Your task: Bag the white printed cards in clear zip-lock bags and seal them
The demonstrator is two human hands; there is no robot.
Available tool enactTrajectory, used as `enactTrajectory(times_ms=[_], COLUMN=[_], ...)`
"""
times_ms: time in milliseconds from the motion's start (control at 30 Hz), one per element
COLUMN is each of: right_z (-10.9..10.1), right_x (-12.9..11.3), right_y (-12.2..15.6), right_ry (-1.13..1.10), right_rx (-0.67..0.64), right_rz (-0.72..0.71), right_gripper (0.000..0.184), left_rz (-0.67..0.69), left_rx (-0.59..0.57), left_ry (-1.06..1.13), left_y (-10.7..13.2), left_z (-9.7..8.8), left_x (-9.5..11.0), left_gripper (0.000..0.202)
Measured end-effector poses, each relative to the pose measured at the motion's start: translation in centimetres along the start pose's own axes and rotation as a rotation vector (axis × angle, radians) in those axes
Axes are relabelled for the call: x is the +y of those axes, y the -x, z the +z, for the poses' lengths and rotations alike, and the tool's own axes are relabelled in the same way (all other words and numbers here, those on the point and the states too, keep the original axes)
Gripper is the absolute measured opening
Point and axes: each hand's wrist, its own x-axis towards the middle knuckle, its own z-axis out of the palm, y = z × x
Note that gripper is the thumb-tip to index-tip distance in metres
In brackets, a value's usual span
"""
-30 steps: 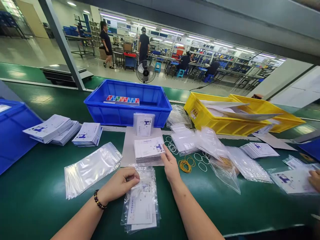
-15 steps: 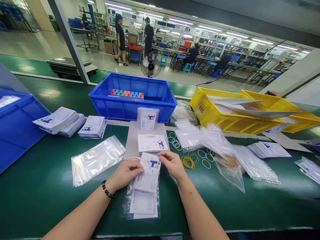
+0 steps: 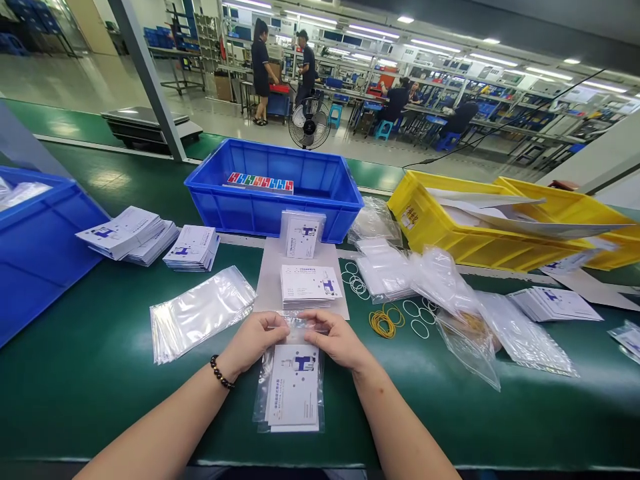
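Note:
A clear plastic bag (image 3: 263, 407) lies on the green bench with white printed booklets (image 3: 295, 390) inside it. My left hand (image 3: 257, 341) pinches the left side of the bag's top end between thumb and fingers. On the other side, my right hand (image 3: 336, 339) pinches the same end, its thumb facing the left thumb. Just beyond my fingers, a stack of booklets (image 3: 310, 285) rests on a grey board (image 3: 267, 267). A bagged booklet (image 3: 303, 237) stands upright against the blue bin. To the left lies a fanned pile of clear bags (image 3: 203, 313).
Behind is a blue bin (image 3: 280, 213) holding coloured boxes; yellow bins (image 3: 465, 240) with sheets stand at right. Rubber bands (image 3: 383, 323), white rings (image 3: 357, 285) and bagged items (image 3: 390, 270) lie right. Booklet stacks (image 3: 193, 247) sit left. People move beyond a fan (image 3: 310, 125).
The booklet that was held between both hands is now down inside the bag. Both hands have shifted to the bag's top end. The camera view has moved slightly.

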Motion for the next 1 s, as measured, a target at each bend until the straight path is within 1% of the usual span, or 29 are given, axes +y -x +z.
enactTrajectory(times_ms=[33,67,133,167,233,300,367,467,567,633,667,700,733,800,833,867,900,933,1000], right_z=[0.1,0.3,0.6,0.8,1.1,1.5,1.8,2.2,2.2,1.9,1.8,1.6,1.5,1.2,1.1,1.1,1.1,1.1,1.2], right_x=[0.0,0.0,0.0,-0.1,-0.1,-0.2,-0.2,-0.3,-0.4,-0.2,-0.1,0.2,0.4,1.0,1.2,1.4,1.6,1.6,1.7], right_y=[0.0,-0.1,-0.2,-0.3,-0.4,-0.5,-0.4,-0.3,-0.2,-0.2,-0.2,-0.2,-0.3,-0.4,-0.5,-0.6,-0.7,-0.7,-0.8], right_ry=[-0.008,-0.006,0.016,0.037,0.094,0.158,0.214,0.287,0.348,0.385,0.401,0.417,0.43,0.445,0.449,0.451,0.452,0.452,0.453], right_rx=[0.006,0.011,0.029,0.045,0.092,0.133,0.149,0.151,0.142,0.131,0.134,0.153,0.184,0.274,0.319,0.358,0.383,0.394,0.389], right_rz=[0.018,0.035,0.055,0.052,0.014,-0.044,-0.097,-0.156,-0.221,-0.264,-0.285,-0.307,-0.327,-0.358,-0.368,-0.374,-0.378,-0.381,-0.38], right_gripper=[0.028,0.025,0.011,0.008,0.013,0.013,0.013,0.015,0.016,0.016,0.014,0.01,0.008,0.012,0.013,0.012,0.011,0.01,0.011], left_rz=[0.017,0.036,0.064,0.074,0.082,0.083,0.095,0.149,0.186,0.237,0.283,0.337,0.389,0.448,0.442,0.41,0.359,0.297,0.186], left_rx=[0.016,0.027,0.037,0.039,0.032,0.015,0.009,0.023,0.013,0.008,0.027,0.072,0.145,0.344,0.437,0.5,0.528,0.528,0.494], left_ry=[-0.009,-0.022,-0.058,-0.078,-0.098,-0.093,-0.096,-0.154,-0.271,-0.423,-0.519,-0.619,-0.72,-0.916,-1.016,-1.115,-1.203,-1.276,-1.362], left_y=[0.0,0.1,0.2,0.2,0.2,0.2,0.1,0.0,0.2,0.4,0.5,0.5,0.5,0.3,0.2,0.1,-0.1,-0.1,-0.2], left_z=[0.1,0.1,0.2,0.2,0.3,0.4,0.5,0.8,0.7,0.2,-0.2,-0.8,-1.6,-3.2,-4.0,-4.8,-5.4,-5.9,-6.3], left_x=[0.1,0.2,0.4,0.5,0.6,0.4,0.2,0.0,0.3,0.7,0.9,1.1,1.2,1.3,1.2,1.0,0.8,0.7,0.4], left_gripper=[0.028,0.026,0.024,0.023,0.022,0.02,0.019,0.019,0.02,0.02,0.02,0.021,0.023,0.026,0.027,0.03,0.034,0.035,0.026])
